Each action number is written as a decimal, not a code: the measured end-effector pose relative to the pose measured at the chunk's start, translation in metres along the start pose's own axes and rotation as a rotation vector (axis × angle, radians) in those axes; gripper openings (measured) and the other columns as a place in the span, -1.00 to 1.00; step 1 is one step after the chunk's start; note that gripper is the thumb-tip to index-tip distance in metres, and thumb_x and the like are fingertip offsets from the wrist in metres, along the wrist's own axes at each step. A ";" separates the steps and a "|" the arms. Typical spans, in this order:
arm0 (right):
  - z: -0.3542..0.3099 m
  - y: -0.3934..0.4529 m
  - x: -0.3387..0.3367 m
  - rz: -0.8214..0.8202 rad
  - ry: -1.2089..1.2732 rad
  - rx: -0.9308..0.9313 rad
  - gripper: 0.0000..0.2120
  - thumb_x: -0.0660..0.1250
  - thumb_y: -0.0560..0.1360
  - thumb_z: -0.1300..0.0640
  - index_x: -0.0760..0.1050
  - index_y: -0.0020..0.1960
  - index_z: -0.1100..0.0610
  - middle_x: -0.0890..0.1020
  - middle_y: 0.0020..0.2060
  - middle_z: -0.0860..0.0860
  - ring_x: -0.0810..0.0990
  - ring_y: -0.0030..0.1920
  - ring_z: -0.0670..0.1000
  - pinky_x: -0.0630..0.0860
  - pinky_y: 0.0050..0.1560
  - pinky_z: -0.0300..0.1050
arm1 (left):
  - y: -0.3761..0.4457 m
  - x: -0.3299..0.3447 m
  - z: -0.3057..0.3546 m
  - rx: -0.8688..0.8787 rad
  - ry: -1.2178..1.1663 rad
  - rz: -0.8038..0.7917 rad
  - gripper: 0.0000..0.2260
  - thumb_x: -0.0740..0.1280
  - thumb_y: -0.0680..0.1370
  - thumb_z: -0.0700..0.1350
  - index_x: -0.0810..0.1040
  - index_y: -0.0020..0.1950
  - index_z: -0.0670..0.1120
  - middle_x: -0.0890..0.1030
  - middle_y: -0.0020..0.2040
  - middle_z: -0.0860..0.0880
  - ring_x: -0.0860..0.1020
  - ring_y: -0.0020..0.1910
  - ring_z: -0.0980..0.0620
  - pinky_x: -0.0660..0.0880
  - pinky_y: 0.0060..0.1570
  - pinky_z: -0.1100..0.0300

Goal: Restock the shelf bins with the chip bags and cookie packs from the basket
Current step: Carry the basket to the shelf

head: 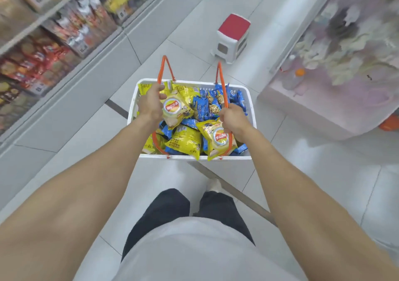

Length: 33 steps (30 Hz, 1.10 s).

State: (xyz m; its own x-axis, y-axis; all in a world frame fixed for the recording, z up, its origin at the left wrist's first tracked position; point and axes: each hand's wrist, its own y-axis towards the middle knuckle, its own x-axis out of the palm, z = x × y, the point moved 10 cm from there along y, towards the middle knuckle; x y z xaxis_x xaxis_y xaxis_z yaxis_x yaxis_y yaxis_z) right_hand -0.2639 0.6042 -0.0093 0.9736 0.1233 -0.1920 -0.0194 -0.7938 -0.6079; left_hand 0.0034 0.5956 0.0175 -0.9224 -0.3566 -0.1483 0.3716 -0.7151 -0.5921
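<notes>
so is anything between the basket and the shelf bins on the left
Nothing visible: only bare floor tile lies between the white basket and the shelf bins. The stool stands ahead, off that path.

glossy chip bags [175,110], plastic basket [250,99]

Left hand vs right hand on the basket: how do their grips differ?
The left hand curls round the left orange handle and touches a yellow chip bag; the right hand grips only the right orange handle. The left hand sits farther from the body than the right hand. Both hold the white basket of chip bags and blue cookie packs.
</notes>
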 end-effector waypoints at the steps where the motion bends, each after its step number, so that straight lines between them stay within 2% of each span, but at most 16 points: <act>1: -0.019 0.016 0.001 -0.017 -0.019 -0.011 -0.90 0.15 0.48 0.29 0.31 -0.14 0.12 0.29 -0.31 0.06 0.19 -0.42 -0.02 0.15 -0.44 -0.12 | 0.009 0.001 0.013 -0.007 -0.022 0.016 -0.74 0.31 0.49 0.12 0.54 -0.07 -0.07 0.32 -0.39 0.07 0.23 -0.46 0.09 0.19 -0.47 0.20; 5: -0.089 0.087 0.003 -0.047 -0.033 -0.035 -0.91 0.16 0.51 0.28 0.36 -0.13 0.12 0.33 -0.35 0.06 0.18 -0.46 -0.02 0.12 -0.49 -0.17 | 0.059 0.007 0.055 -0.078 -0.115 0.004 -0.71 0.29 0.49 0.12 0.53 -0.06 -0.10 0.22 -0.47 0.07 0.12 -0.57 0.10 0.05 -0.56 0.26; 7: -0.123 0.124 0.009 -0.067 -0.039 -0.039 -0.88 0.14 0.59 0.17 0.40 -0.10 0.11 0.37 -0.34 0.06 0.19 -0.46 -0.03 0.10 -0.49 -0.16 | 0.094 0.012 0.076 -0.103 -0.166 -0.026 -0.68 0.28 0.48 0.13 0.55 -0.01 -0.11 0.15 -0.43 0.05 0.07 -0.54 0.09 0.01 -0.56 0.26; 10: -0.173 0.179 0.014 -0.033 -0.052 -0.050 -0.74 0.10 0.65 0.03 0.44 -0.11 0.12 0.41 -0.34 0.05 0.19 -0.48 -0.04 0.09 -0.50 -0.18 | 0.151 0.020 0.109 -0.114 -0.224 -0.056 -0.66 0.26 0.48 0.14 0.53 0.01 -0.12 0.11 -0.37 0.04 0.03 -0.51 0.10 -0.01 -0.56 0.26; 14: -0.220 0.248 0.020 0.012 -0.052 0.003 -0.64 0.11 0.63 -0.12 0.50 0.02 0.15 0.46 -0.33 0.05 0.25 -0.49 -0.03 0.18 -0.51 -0.21 | 0.220 0.030 0.155 -0.123 -0.239 -0.078 -0.70 0.24 0.51 0.12 0.50 -0.02 -0.11 0.09 -0.41 0.06 0.01 -0.51 0.10 -0.04 -0.55 0.24; 16: -0.237 0.275 0.023 0.022 -0.025 0.044 -0.63 0.11 0.63 -0.14 0.49 0.01 0.14 0.47 -0.32 0.05 0.25 -0.50 -0.04 0.18 -0.52 -0.22 | 0.246 0.035 0.177 -0.138 -0.222 -0.068 -0.72 0.25 0.51 0.11 0.49 -0.05 -0.11 0.10 -0.43 0.06 0.02 -0.52 0.11 -0.06 -0.54 0.23; 19: -0.271 0.312 0.029 0.008 -0.002 0.052 -0.65 0.10 0.64 -0.15 0.44 -0.08 0.10 0.46 -0.32 0.04 0.22 -0.51 -0.06 0.16 -0.54 -0.23 | 0.284 0.047 0.213 -0.156 -0.209 -0.060 -0.72 0.25 0.50 0.12 0.48 -0.08 -0.11 0.10 -0.41 0.05 0.02 -0.52 0.11 -0.07 -0.53 0.23; 24: -0.342 0.404 0.023 -0.059 -0.015 0.071 -0.73 0.15 0.63 -0.06 0.45 0.08 0.13 0.47 -0.25 0.05 0.20 -0.47 -0.05 0.15 -0.52 -0.19 | 0.356 0.081 0.282 -0.200 -0.253 0.021 -0.67 0.24 0.49 0.14 0.47 -0.08 -0.14 0.10 -0.43 0.05 0.01 -0.50 0.10 -0.06 -0.50 0.21; 27: -0.382 0.458 0.021 -0.141 -0.028 0.058 -0.82 0.24 0.59 0.04 0.47 0.04 0.15 0.37 -0.31 0.03 0.17 -0.46 -0.05 0.11 -0.49 -0.17 | 0.393 0.099 0.318 -0.210 -0.296 0.074 -0.67 0.24 0.49 0.15 0.45 -0.12 -0.13 0.13 -0.43 0.05 0.02 -0.51 0.10 -0.06 -0.49 0.20; 30: -0.419 0.512 0.012 -0.184 -0.042 0.053 -0.73 0.29 0.54 0.10 0.48 0.17 0.22 0.31 -0.35 0.01 0.14 -0.50 -0.07 0.10 -0.53 -0.20 | 0.430 0.124 0.349 -0.221 -0.322 0.108 -0.71 0.26 0.48 0.13 0.37 -0.17 -0.09 0.13 -0.43 0.06 0.02 -0.52 0.10 -0.05 -0.54 0.23; 33: -0.460 0.556 0.006 -0.212 -0.068 0.059 -0.72 0.31 0.53 0.11 0.48 0.18 0.24 0.31 -0.33 0.02 0.14 -0.52 -0.08 0.10 -0.55 -0.24 | 0.466 0.147 0.376 -0.220 -0.338 0.121 -0.75 0.26 0.47 0.10 0.31 -0.20 -0.06 0.11 -0.42 0.06 0.02 -0.53 0.09 -0.03 -0.60 0.25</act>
State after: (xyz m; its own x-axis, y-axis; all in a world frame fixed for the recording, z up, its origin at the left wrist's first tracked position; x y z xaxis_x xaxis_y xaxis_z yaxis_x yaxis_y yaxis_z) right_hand -0.1646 -0.1102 0.0056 0.9396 0.3255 -0.1055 0.1692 -0.7101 -0.6835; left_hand 0.0808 -0.0166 0.0178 -0.7730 -0.6341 0.0193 0.4103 -0.5230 -0.7471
